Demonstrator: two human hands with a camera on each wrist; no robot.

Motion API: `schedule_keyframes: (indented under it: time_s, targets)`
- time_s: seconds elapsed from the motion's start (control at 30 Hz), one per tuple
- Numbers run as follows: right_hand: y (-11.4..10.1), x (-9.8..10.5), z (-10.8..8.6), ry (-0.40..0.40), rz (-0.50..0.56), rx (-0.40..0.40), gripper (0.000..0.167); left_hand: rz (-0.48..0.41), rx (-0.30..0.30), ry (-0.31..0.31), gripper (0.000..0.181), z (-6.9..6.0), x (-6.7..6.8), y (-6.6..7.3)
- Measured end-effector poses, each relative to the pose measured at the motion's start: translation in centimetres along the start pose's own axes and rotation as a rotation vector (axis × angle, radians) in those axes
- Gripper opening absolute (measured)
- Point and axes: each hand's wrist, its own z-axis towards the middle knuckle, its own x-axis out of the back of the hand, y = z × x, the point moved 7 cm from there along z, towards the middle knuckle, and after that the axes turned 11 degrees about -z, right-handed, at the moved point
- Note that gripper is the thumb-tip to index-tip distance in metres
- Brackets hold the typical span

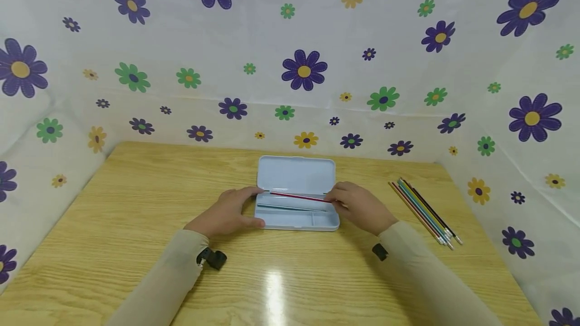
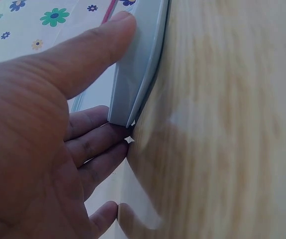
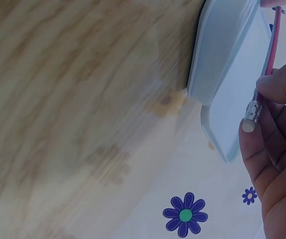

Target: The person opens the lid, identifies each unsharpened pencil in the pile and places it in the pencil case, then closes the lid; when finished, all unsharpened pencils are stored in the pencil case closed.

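Note:
A light blue pencil case (image 1: 285, 220) lies open on the table, its lid tipped back. My left hand (image 1: 228, 211) holds the case's left end, thumb at the near corner and index finger near the hinge. Between the right thumb and fingers, my right hand (image 1: 361, 209) pinches a red pencil (image 1: 299, 196) by its eraser end. That pencil stretches across the case near the hinge, its dark tip by the left index finger. In the right wrist view, the white eraser (image 3: 249, 125) pokes out past the fingertips. A teal pencil (image 1: 285, 208) lies inside the long compartment.
Several pencils (image 1: 423, 210) lie in a slanted bunch to the right, eraser ends toward me. The wooden table (image 1: 149, 190) meets a flower-printed cloth (image 1: 254, 59) at the back and sides. A small divider (image 1: 312, 219) stands in the case's front compartment.

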Motion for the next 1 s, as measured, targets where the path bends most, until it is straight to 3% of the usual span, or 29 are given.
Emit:
schedule_keyframes:
  time_s: [0.2,1.0]
  targets:
    - [-0.6,-0.9,1.3,-0.083,0.004,-0.015,0.017,0.004,0.002,0.001,0.09,0.0,0.0,0.1]
    - [-1.1,-4.1,3.5,-0.253,0.016,0.003,0.016,-0.008,-0.022,0.004,0.091,-0.2,0.1,0.5]
